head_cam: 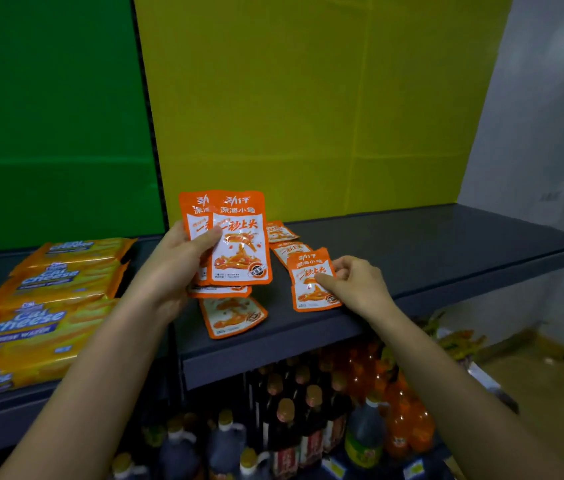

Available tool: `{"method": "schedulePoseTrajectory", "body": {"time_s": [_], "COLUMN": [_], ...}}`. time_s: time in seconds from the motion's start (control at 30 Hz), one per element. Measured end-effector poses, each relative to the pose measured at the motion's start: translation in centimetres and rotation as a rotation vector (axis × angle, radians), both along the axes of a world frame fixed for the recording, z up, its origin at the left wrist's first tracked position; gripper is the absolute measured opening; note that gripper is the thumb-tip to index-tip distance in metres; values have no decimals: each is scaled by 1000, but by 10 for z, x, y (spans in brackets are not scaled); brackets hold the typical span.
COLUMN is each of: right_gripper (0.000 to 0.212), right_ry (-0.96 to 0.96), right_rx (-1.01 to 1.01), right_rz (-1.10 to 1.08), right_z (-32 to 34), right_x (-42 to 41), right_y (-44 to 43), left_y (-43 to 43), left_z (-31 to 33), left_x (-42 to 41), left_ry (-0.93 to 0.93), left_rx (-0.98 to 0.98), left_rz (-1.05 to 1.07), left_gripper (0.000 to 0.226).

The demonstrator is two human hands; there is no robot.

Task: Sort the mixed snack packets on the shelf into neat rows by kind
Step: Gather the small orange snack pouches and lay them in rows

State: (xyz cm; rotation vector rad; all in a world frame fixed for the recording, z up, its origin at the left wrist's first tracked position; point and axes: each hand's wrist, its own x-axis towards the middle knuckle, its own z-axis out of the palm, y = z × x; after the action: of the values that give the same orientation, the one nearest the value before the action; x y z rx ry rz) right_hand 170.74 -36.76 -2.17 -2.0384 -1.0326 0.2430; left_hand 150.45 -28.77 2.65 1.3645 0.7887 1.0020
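Observation:
My left hand (180, 261) grips a small upright stack of orange fish-snack packets (239, 237), thumb across the front one, above the dark shelf (429, 247). My right hand (353, 282) pinches the right edge of another orange packet (310, 282), tilted up near the shelf's front edge. One more orange packet (234, 317) lies flat below the held stack, another (220, 290) partly hidden under it. Two more (279, 232) (287, 249) lie further back behind the pinched one.
Yellow Cal Cheese wafer packs (41, 306) lie in rows on the left shelf section. A green panel (52, 116) and a yellow panel (308, 98) back the shelves. Sauce and orange soda bottles (325, 410) stand on the lower shelf. A grey wall (550, 116) is at right.

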Motion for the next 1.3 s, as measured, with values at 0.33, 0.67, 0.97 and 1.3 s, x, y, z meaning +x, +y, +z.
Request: {"method": "schedulePoseTrajectory", "body": {"time_s": [0.33,0.67,0.97,1.3], "right_gripper": [30,39,16,20], "right_ry": [-288,42,472,241], "right_rx": [-50,202,358,299], "right_rz": [213,509,586,198], "right_z": [-7,21,30,23], "right_x": [36,76,94,182], "right_y": [5,-8,9,100], "left_y": [-20,-55,-55,-7], "left_z": [0,-14,-9,8], "left_x": [45,115,150,121], "left_ry": [-1,32,-37,-11], "left_rx": [28,-5,-36,-8], "left_rz": [157,225,247,318], "left_gripper": [32,35,22,12]}}
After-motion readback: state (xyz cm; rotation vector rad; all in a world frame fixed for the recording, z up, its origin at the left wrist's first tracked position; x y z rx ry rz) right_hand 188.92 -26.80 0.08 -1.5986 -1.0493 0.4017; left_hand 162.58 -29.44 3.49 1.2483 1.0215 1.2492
